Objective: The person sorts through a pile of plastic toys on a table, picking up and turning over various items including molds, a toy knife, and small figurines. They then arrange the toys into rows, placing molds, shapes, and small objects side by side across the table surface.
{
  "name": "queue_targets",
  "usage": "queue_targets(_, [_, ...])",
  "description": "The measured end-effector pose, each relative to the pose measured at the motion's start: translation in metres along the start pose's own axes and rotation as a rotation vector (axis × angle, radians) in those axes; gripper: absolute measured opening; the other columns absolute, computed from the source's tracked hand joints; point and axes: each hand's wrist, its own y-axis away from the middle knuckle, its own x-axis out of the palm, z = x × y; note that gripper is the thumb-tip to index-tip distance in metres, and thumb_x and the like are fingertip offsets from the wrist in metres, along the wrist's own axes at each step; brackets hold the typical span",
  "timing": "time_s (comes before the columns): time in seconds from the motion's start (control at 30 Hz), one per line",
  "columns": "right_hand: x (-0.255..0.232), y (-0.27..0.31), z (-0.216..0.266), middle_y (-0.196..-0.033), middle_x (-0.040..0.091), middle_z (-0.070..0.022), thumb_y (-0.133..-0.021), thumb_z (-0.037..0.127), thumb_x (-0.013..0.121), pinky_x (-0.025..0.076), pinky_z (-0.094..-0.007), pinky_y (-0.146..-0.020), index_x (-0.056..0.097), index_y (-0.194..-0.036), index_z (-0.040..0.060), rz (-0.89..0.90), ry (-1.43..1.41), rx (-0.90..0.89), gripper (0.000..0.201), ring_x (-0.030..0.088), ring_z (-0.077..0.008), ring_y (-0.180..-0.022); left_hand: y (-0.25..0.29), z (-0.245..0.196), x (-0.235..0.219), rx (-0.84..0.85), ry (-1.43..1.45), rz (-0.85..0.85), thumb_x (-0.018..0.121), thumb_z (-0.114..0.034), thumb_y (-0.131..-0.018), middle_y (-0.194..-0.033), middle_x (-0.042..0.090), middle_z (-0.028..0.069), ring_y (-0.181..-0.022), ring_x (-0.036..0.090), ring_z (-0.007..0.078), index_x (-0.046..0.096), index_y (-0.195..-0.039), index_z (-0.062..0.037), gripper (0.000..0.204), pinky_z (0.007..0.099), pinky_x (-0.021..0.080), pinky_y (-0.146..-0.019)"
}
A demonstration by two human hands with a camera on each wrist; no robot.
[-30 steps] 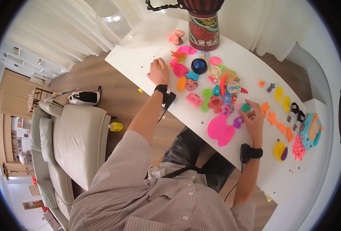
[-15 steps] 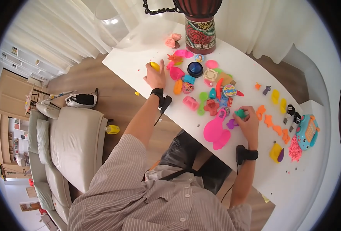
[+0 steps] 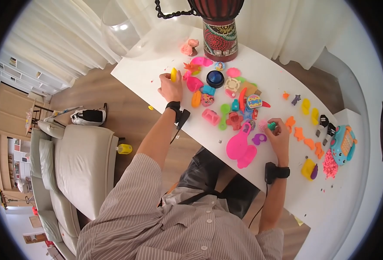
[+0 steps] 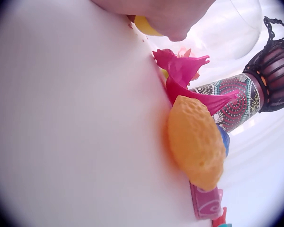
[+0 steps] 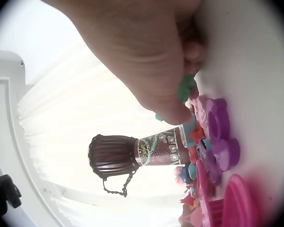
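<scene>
Near the table's left edge my left hand (image 3: 170,90) pinches a small, smooth yellow toy (image 3: 173,75), which sticks up past the fingers. The left wrist view catches only part of that yellow toy (image 4: 146,26) under the hand. Closest to it are a pink cup-like toy (image 3: 194,83) and an orange, rough-skinned oval toy (image 4: 196,142). My right hand (image 3: 279,141) holds a small green toy (image 3: 272,125) between thumb and fingers, low over the table; its shape is mostly hidden by the hand. Beside it lies a purple toy (image 3: 259,138) with rounded holes.
A hand drum (image 3: 220,41) stands at the table's back. Mid-table lie a blue domed button (image 3: 215,79), a green double-ended spoon (image 3: 224,117) and a large pink toy (image 3: 239,147). Orange pieces (image 3: 298,133), a toy phone (image 3: 344,145) and pink beads (image 3: 330,164) are on the right.
The yellow toy, mostly covered by my left hand before, now points up from the fingertips. My right fingers, more spread a second ago, have drawn in around the green toy. The head view has shifted slightly.
</scene>
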Motion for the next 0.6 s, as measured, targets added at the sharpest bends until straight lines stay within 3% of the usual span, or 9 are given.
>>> queue_targets(0.1, [0.0, 0.0, 0.002, -0.082, 0.058, 0.0023, -0.085, 0.012, 0.082, 0.04, -0.0223, -0.06, 0.07, -0.108, 0.0081, 0.035, 0.035, 0.028, 0.026, 0.045, -0.0048, -0.064, 0.001, 0.0, 0.001, 0.047, -0.015, -0.045, 0.061, -0.05, -0.101, -0.105, 0.071, 0.0066, -0.099, 0.067, 0.028, 0.061, -0.112, -0.0079, 0.043, 0.0468, 0.037, -0.096])
queue_targets(0.3, [0.0, 0.001, 0.01, -0.102, 0.06, 0.0006, -0.088, 0.01, 0.081, 0.042, -0.0207, -0.06, 0.073, -0.121, 0.0085, 0.007, -0.069, -0.102, 0.034, 0.049, -0.0053, -0.065, -0.002, -0.001, 0.001, 0.041, -0.153, 0.027, 0.039, -0.047, -0.108, -0.11, 0.074, 0.0096, -0.104, 0.067, 0.0318, 0.072, -0.109, -0.0127, 0.048, 0.0505, 0.04, -0.094])
queue_targets(0.37, [0.0, 0.001, 0.011, -0.111, 0.058, -0.0006, -0.091, 0.011, 0.079, 0.042, -0.0213, -0.06, 0.073, -0.127, 0.0093, 0.02, -0.078, -0.067, 0.037, 0.048, -0.0056, -0.065, -0.003, 0.0, 0.002, 0.036, -0.166, 0.034, 0.038, -0.045, -0.109, -0.111, 0.074, 0.0099, -0.105, 0.068, 0.032, 0.072, -0.11, -0.0123, 0.047, 0.0507, 0.04, -0.093])
queue_targets(0.5, [0.0, 0.0, 0.011, -0.107, 0.056, 0.0001, -0.097, 0.013, 0.073, 0.036, -0.0205, -0.059, 0.07, -0.132, 0.0092, 0.018, -0.024, -0.059, 0.035, 0.043, -0.0044, -0.067, -0.005, -0.004, -0.005, -0.048, -0.164, 0.134, 0.039, -0.039, -0.109, -0.114, 0.075, 0.0107, -0.108, 0.069, 0.0318, 0.071, -0.117, -0.0134, 0.042, 0.0513, 0.04, -0.093])
queue_targets(0.6, [-0.001, 0.001, 0.012, -0.106, 0.054, -0.0001, -0.1, 0.017, 0.071, 0.035, -0.0204, -0.059, 0.069, -0.133, 0.01, 0.023, -0.002, -0.063, 0.035, 0.04, -0.0044, -0.067, -0.001, -0.007, -0.006, -0.044, -0.086, 0.071, 0.041, -0.038, -0.108, -0.113, 0.076, 0.0099, -0.107, 0.069, 0.0303, 0.068, -0.125, -0.0162, 0.039, 0.0507, 0.039, -0.095])
